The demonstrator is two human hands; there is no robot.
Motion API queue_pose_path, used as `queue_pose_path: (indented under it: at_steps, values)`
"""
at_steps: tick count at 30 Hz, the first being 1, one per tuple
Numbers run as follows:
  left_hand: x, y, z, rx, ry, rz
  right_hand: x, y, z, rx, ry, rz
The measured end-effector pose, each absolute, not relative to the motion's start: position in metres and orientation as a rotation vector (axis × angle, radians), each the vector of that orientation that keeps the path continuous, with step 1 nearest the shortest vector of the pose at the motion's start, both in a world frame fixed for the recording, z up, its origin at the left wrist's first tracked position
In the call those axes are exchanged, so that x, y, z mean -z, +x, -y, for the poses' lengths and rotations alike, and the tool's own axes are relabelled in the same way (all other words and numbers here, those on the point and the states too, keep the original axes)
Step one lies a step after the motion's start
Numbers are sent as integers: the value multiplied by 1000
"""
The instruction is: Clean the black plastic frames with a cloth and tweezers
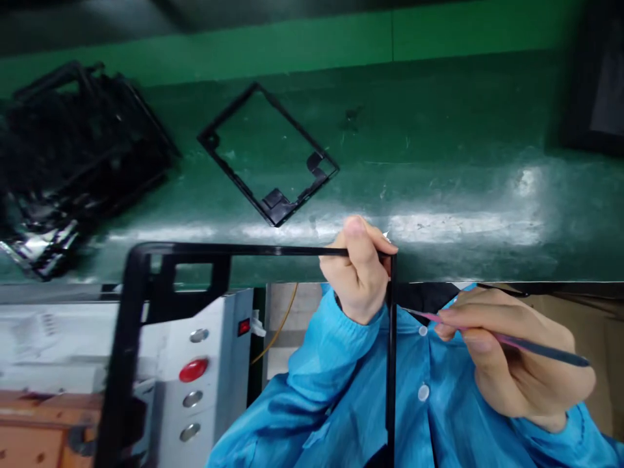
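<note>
My left hand (pixel 358 276) is closed on the upper right corner of a large thin black frame (pixel 131 312), thumb on top of its upper bar, and holds it up in front of my blue smock (pixel 341 403). My right hand (pixel 517 364) pinches pink-and-dark tweezers (pixel 526 346). Their tip points left and ends just beside the frame's right bar, near my left wrist. I cannot tell whether the tip touches the frame.
A smaller black frame (pixel 268 156) lies flat on the green table (pixel 439 143). A heap of black frames (pixel 73 149) sits at the left. Below the table edge is a white control box (pixel 214 390) with a red button (pixel 194 370). A dark object (pixel 599 84) stands at the top right.
</note>
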State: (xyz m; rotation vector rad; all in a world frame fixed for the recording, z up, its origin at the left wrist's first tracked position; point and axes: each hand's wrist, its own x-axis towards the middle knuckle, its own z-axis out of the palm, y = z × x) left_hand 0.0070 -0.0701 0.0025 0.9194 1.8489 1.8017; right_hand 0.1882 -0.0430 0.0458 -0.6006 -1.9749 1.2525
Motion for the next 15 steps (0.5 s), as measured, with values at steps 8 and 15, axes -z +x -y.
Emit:
queue_pose_path:
  at_steps: [8,15]
  values:
    - [0,11,68,-1994,943,-1804,-48,185,42,-1199,-603,2036]
    - [4,6,67,-2011,1028,-1773,-50,175,38,-1156,-617,2075]
